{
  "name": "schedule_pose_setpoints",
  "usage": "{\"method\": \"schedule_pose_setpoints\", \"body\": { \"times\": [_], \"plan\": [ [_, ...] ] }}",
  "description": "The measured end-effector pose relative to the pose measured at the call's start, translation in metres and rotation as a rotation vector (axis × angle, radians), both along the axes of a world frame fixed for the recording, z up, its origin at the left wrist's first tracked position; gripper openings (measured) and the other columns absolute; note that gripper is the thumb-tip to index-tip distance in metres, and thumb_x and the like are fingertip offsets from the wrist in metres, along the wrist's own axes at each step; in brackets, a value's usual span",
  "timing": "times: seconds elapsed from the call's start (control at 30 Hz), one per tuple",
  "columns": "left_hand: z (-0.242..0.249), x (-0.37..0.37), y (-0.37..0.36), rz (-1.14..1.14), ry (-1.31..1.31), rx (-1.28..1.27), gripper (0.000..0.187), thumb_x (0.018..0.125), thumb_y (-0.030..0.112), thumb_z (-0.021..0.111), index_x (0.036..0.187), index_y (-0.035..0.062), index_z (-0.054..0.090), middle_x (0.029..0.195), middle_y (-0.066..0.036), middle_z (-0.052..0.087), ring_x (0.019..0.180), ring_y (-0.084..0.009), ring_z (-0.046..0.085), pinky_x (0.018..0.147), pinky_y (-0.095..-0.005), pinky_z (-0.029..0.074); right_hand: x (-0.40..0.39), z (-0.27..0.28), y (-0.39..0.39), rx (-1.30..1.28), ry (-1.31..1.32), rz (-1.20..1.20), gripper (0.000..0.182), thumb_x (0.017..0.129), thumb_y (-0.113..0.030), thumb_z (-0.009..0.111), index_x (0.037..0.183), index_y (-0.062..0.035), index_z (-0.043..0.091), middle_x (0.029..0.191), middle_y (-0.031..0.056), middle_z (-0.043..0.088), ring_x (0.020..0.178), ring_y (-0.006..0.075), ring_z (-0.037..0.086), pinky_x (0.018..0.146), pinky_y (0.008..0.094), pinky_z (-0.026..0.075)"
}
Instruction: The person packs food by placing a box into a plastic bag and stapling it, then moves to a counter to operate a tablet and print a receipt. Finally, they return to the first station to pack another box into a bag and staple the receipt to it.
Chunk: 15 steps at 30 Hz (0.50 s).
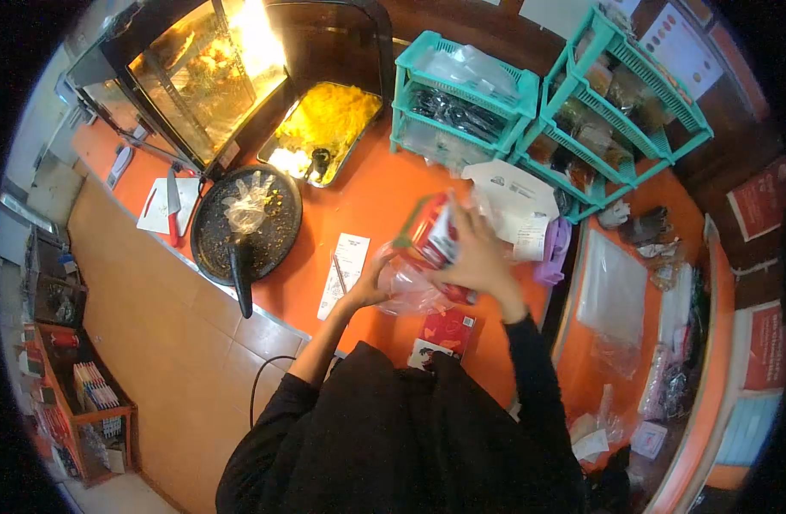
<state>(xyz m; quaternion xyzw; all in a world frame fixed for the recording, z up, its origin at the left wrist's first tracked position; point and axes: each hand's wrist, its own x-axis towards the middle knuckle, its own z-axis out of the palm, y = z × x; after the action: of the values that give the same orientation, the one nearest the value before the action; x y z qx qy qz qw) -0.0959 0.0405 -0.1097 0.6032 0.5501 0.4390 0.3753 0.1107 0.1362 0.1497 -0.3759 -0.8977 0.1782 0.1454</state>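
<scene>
My right hand point(478, 261) grips a red printed box point(429, 233) with green and white on it, held tilted above the orange counter point(350, 201). My left hand point(369, 287) pinches the edge of a clear plastic bag point(403, 293), which lies against the lower side of the box. Part of the box is hidden behind my right fingers. Below the bag, near my body, a red card point(448, 327) with a printed code rests on the counter. Left of my left hand lies a paper receipt point(350, 257) with a pen point(340, 274) across it.
A black pan point(206, 248) holding a clear plastic glove point(249, 206) overhangs the counter's front edge. Beyond it are a knife point(173, 210), a tray of yellow rice point(328, 116) and a lit glass warmer point(196, 81). Turquoise racks point(401, 98) and a purple tape dispenser point(554, 253) stand right.
</scene>
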Motion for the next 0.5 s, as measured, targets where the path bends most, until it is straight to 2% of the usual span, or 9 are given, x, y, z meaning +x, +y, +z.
{"method": "schedule_pose_setpoints", "body": {
  "times": [0.07,0.17,0.23,0.3,0.37,0.47,0.5],
  "plan": [
    [-0.003,0.002,-0.004,0.108,0.015,0.018,0.096,0.053,0.002,0.073,0.142,0.0056,0.035,0.144,-0.018,0.037,0.137,-0.0332,0.03,0.114,-0.0405,0.022,-0.033,-0.033,-0.003,-0.112,0.099,-0.03,0.128,0.051,-0.044,0.085,0.15,-0.0114,0.012,0.125,0.0265,0.045,0.118,0.0432,0.044,0.1,0.0516,0.035],
    [0.006,-0.015,0.0,0.011,-0.031,-0.172,0.099,0.052,0.003,0.071,0.142,0.0043,0.032,0.144,-0.019,0.036,0.138,-0.034,0.028,0.114,-0.0407,0.02,-0.051,-0.085,-0.007,-0.074,0.189,-0.021,0.122,0.052,-0.037,0.084,0.15,-0.0142,0.015,0.122,0.0223,0.045,0.117,0.0416,0.043,0.098,0.0501,0.036],
    [0.044,-0.019,-0.002,0.028,-0.045,-0.085,0.1,0.052,0.001,0.07,0.143,0.0039,0.03,0.144,-0.02,0.035,0.137,-0.0342,0.029,0.114,-0.0411,0.021,-0.043,-0.11,0.003,0.029,0.053,0.154,0.118,0.05,-0.031,0.082,0.149,-0.0154,0.02,0.123,0.0203,0.045,0.118,0.0388,0.043,0.101,0.0484,0.035],
    [0.045,-0.024,-0.002,0.043,-0.041,-0.026,0.098,0.054,0.0,0.068,0.144,0.0037,0.029,0.144,-0.021,0.035,0.136,-0.0351,0.029,0.113,-0.0418,0.022,-0.035,-0.126,0.012,0.109,-0.075,0.316,0.115,0.048,-0.027,0.081,0.148,-0.0161,0.024,0.123,0.0186,0.045,0.119,0.0363,0.042,0.102,0.0466,0.033],
    [0.011,-0.033,0.0,0.048,-0.017,0.005,0.094,0.059,0.0,0.067,0.144,0.0037,0.027,0.144,-0.021,0.034,0.135,-0.0367,0.031,0.112,-0.0427,0.023,-0.033,-0.134,0.016,0.164,-0.193,0.462,0.114,0.046,-0.023,0.08,0.146,-0.0161,0.027,0.124,0.0173,0.046,0.12,0.0343,0.042,0.104,0.0448,0.032],
    [0.005,-0.031,0.002,0.049,0.048,0.017,0.089,0.066,0.006,0.068,0.144,0.0033,0.027,0.143,-0.022,0.034,0.133,-0.039,0.031,0.112,-0.0452,0.023,-0.042,-0.163,0.017,0.103,-0.136,0.504,0.114,0.044,-0.019,0.077,0.146,-0.0154,0.028,0.125,0.0162,0.047,0.121,0.0353,0.043,0.106,0.0467,0.032],
    [-0.011,-0.033,0.005,0.044,0.094,0.075,0.088,0.069,0.015,0.072,0.144,0.0056,0.027,0.142,-0.023,0.034,0.132,-0.0433,0.03,0.111,-0.0476,0.024,-0.043,-0.158,0.015,0.07,-0.141,0.478,0.111,0.044,-0.019,0.077,0.145,-0.0148,0.03,0.127,0.0169,0.046,0.122,0.0365,0.043,0.107,0.0465,0.031]
  ]
}}
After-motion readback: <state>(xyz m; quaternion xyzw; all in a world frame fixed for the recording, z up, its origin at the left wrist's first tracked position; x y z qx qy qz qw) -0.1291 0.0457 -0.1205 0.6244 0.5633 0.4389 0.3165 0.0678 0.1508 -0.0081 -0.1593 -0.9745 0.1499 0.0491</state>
